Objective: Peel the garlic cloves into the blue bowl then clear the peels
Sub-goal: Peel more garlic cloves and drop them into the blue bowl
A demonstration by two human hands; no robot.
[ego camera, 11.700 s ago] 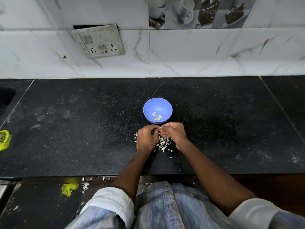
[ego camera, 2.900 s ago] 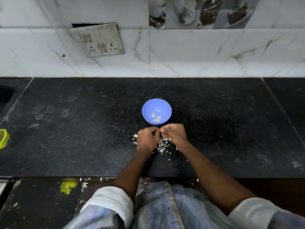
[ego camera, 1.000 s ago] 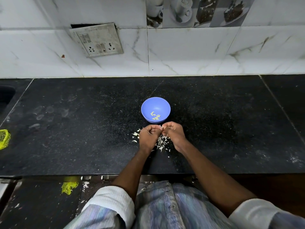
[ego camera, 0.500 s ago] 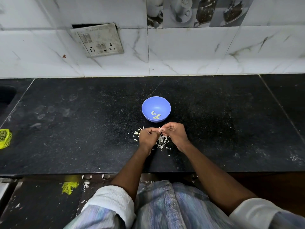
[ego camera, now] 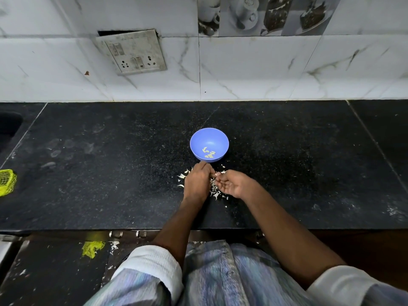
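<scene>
The garlic clove point(ego camera: 217, 174) is pinched between both hands just near of the blue bowl point(ego camera: 209, 144), above the peels point(ego camera: 214, 191). The left hand point(ego camera: 197, 184) and right hand point(ego camera: 234, 184) curl around it. Peeling seems underway; next probably comes dropping it into the bowl.

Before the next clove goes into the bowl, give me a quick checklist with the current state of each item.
1. Blue bowl upright, within reach just beyond the hands: ok.
2. Peeled cloves already in the bowl: ok.
3. Left hand grip on a clove: cannot tell, fingers hide it.
4. Right hand free to peel: cannot tell, fingers curled at the left fingertips.
5. Peels cleared from the counter: not ok, still scattered beneath the hands.
</scene>
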